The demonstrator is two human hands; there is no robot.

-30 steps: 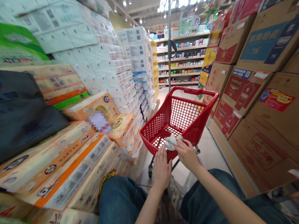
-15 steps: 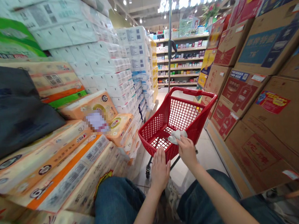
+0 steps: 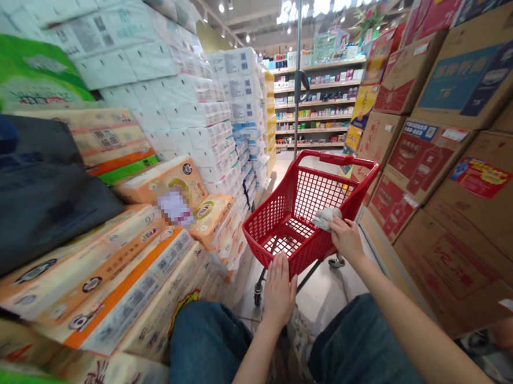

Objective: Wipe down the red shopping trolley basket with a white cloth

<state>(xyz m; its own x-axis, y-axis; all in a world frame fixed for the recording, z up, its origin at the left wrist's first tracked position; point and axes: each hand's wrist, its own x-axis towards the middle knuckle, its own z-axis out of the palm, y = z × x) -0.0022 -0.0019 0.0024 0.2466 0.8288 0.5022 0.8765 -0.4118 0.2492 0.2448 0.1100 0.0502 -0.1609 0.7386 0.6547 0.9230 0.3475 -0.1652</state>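
Cloth (image 3: 325,218) against the cart (image 3: 310,252)
Right hand (image 3: 348,237) pinched closed on it; left hand (image 3: 280,289), flat, gripping nothing, should brace the cart against rolling

Can see orange tissue packs (image 3: 214,216) and a dark bag (image 3: 34,188) left of the hands (image 3: 278,292) — brown cartons (image 3: 467,231) stacked to their right, stocked shelves (image 3: 329,102) well beyond — and, nearer, a metal pole (image 3: 296,120).

Legs: and look at these jeans (image 3: 353,348), deep blue denim with a greenish cast, roomy cut, paler over the knees | Feet: a light shoe (image 3: 302,335) down there, mottled, finer detail blurred | Arms: bare forearms (image 3: 414,313), slender | Hands: left hand (image 3: 279,290), right hand (image 3: 347,240), both bare
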